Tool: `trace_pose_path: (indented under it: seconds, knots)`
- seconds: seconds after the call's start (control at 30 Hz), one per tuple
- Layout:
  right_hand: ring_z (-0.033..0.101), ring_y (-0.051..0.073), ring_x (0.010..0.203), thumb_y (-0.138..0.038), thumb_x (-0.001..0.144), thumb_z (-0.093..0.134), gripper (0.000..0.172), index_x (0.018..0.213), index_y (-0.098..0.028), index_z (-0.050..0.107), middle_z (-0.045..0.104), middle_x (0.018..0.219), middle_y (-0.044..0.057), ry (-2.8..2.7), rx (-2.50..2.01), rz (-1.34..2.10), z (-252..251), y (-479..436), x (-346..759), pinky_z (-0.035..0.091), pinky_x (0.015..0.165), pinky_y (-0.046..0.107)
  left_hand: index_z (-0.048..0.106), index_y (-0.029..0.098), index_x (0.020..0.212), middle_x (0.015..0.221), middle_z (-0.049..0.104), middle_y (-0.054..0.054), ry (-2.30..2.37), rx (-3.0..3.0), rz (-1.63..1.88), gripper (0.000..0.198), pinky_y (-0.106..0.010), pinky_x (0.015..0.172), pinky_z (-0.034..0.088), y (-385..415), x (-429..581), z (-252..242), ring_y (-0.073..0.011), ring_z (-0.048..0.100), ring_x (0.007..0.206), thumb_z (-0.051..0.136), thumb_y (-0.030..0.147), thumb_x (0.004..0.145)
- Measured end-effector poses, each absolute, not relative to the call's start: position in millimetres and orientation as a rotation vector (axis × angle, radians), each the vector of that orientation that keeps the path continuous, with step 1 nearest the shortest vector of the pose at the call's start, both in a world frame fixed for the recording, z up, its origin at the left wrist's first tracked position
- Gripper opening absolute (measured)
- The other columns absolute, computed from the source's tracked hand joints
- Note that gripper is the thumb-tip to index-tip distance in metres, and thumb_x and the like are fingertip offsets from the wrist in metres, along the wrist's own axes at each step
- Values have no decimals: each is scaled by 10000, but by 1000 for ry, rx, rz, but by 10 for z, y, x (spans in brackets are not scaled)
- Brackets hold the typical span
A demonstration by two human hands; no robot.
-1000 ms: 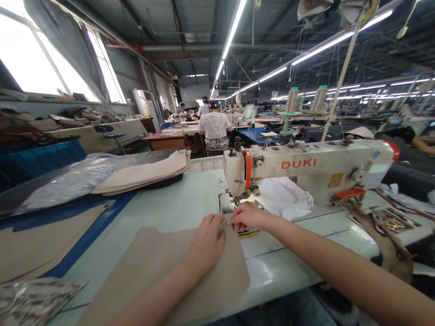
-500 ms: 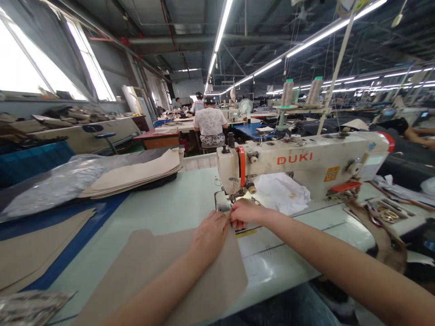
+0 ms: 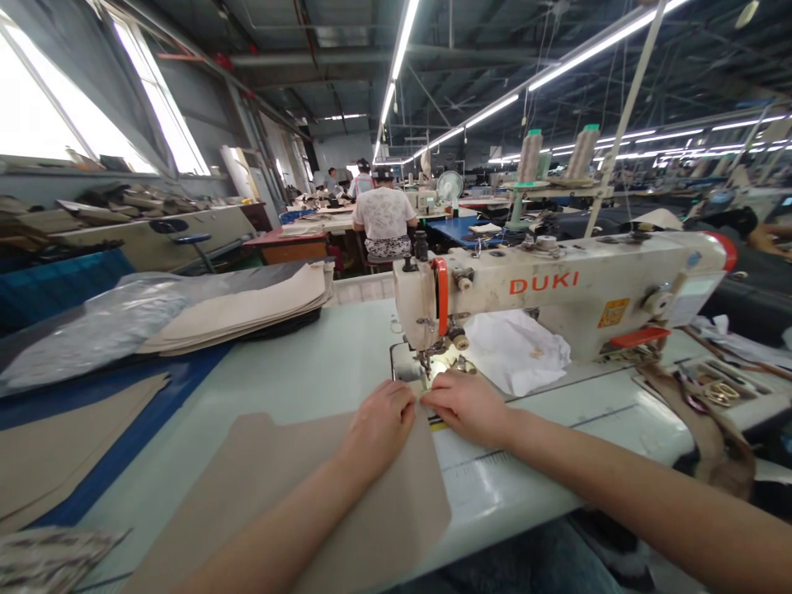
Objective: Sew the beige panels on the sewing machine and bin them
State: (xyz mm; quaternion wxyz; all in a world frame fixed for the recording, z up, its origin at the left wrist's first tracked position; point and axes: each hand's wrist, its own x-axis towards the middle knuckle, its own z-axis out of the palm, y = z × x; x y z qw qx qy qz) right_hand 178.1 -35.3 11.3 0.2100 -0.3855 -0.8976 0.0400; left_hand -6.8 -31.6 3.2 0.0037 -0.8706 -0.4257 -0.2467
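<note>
A beige fabric panel [image 3: 290, 478] lies flat on the pale green sewing table, its upper edge reaching toward the presser foot of a white sewing machine [image 3: 544, 285] lettered DUKI. My left hand [image 3: 380, 425] rests over the panel with curled fingers, pinching its edge just in front of the needle area. Close beside it, my right hand [image 3: 470, 404] is closed at the panel's upper right corner, thumb and forefinger together at the edge. The fingertips of both hands nearly meet below the lit needle [image 3: 426, 363]. My fingers partly hide the gripped edge.
Stacked beige panels [image 3: 247, 309] and clear plastic wrap [image 3: 105, 326] lie at left. White cloth [image 3: 516, 351] sits under the machine arm. At right is a tray with metal rings [image 3: 721, 392]. Thread cones [image 3: 530, 157] stand behind; a person [image 3: 384, 219] sits ahead.
My right hand has shifted slightly right and down from the needle, its fingers now lying straighter at the panel's edge. My left hand stays nearly in place. The camera view has shifted a little.
</note>
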Motion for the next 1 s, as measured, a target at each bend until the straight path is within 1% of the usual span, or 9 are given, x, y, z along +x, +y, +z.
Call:
trace_pose_path:
  seconds: [0.07, 0.2, 0.47, 0.6, 0.67, 0.77, 0.83, 0.93, 1.0]
  knots:
    - [520, 175, 776, -155, 885, 476, 205, 849, -195, 673, 597, 804, 42, -2529, -1029, -11, 89, -348, 1784, 373, 682, 262, 550, 181, 662, 755, 623, -36, -1328, -2726, -792, 192, -298, 740, 474, -319, -68, 27, -189, 579, 792, 486, 48, 784]
    - [519, 172, 776, -152, 890, 485, 193, 875, -187, 675, 596, 808, 40, -2567, -1015, -63, 86, -340, 1775, 380, 676, 258, 563, 173, 676, 759, 632, -34, -1271, -2740, -803, 192, -295, 736, 481, -315, -74, 36, -183, 582, 781, 481, 42, 789]
    - [522, 181, 809, -185, 914, 478, 186, 902, -180, 664, 609, 830, 39, -2662, -924, -172, 135, -335, 1838, 400, 716, 280, 562, 177, 681, 754, 623, -31, -1274, -2785, -650, 191, -287, 716, 472, -285, -93, 84, -180, 570, 778, 473, 73, 813]
    - [519, 191, 835, -179, 892, 529, 123, 866, -165, 649, 611, 845, 35, -2817, -759, -282, 212, -442, 1967, 411, 742, 292, 568, 170, 711, 780, 627, -33, -1293, -2802, -673, 169, -294, 740, 470, -271, -102, 58, -183, 567, 796, 482, 59, 805]
    - [518, 189, 878, -174, 898, 527, 113, 919, -156, 636, 617, 883, 35, -2866, -689, -303, 241, -506, 2007, 412, 783, 294, 566, 169, 711, 785, 627, -36, -1287, -2796, -692, 171, -299, 751, 468, -270, -100, 52, -184, 566, 801, 479, 58, 807]
    - [518, 180, 936, -177, 916, 504, 142, 1008, -158, 610, 623, 960, 41, -2873, -645, -326, 238, -544, 1987, 410, 830, 301, 563, 168, 707, 771, 623, -35, -1282, -2793, -703, 164, -302, 746, 468, -278, -92, 68, -185, 565, 790, 487, 64, 809]
    - [528, 179, 931, -190, 922, 493, 132, 968, -165, 614, 629, 942, 38, -2834, -665, -342, 213, -524, 1926, 416, 832, 311, 564, 168, 713, 767, 623, -33, -1286, -2803, -697, 153, -299, 744, 469, -287, -89, 82, -185, 566, 788, 497, 67, 806]
    - [551, 179, 835, -245, 918, 495, 168, 846, -157, 619, 629, 825, 38, -2725, -735, -348, 168, -472, 1811, 438, 788, 312, 564, 171, 714, 763, 621, -31, -1307, -2807, -684, 149, -297, 743, 471, -287, -93, 75, -183, 568, 789, 504, 75, 811]
    - [558, 180, 803, -252, 905, 510, 163, 835, -148, 614, 626, 801, 45, -2664, -757, -351, 132, -442, 1751, 447, 770, 309, 557, 175, 703, 753, 615, -29, -1307, -2798, -690, 149, -297, 737, 471, -277, -100, 49, -183, 567, 783, 513, 89, 817]
